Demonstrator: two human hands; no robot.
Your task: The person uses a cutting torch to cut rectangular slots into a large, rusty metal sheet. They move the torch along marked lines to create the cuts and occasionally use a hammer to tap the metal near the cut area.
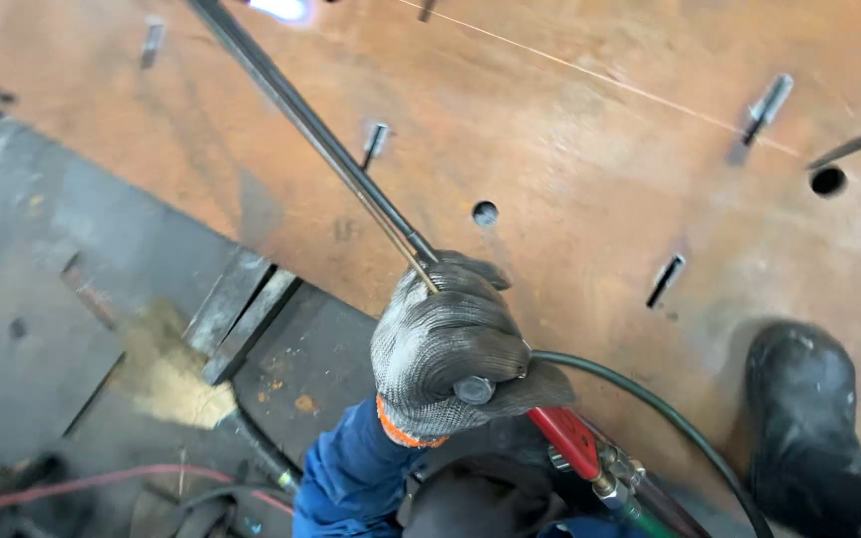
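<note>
Gloved hand [455,354]: one hand in a grey knit glove with an orange cuff, wrapped in a closed fist around the cutting torch; a blue sleeve runs down from it. Which hand it is cannot be told with certainty; it enters from the lower middle and reads as the left.
Other hand: not in view.
Cutting torch [311,125]: a long dark tube assembly, running from the fist up and left across the frame, with a thinner tube alongside it near the glove.
Flame [279,9]: a bright blue-white glow at the far tip of the torch, at the top edge, just over the plate.
Torch handle [565,438]: red body below the fist, with brass fittings at its lower end.
Hose [650,408]: a dark green hose curving from beside the fist out to the right and down.
Steel plate [570,130]: a broad rust-brown sheet lying under the torch, with round holes, short cut slots and a thin pale line drawn across its upper part.
Boot [814,418]: a worn black boot standing on the plate at lower right.
Floor [42,299]: grey, left of the plate, with flat metal bars, a patch of yellowish dust and a red cable.
</note>
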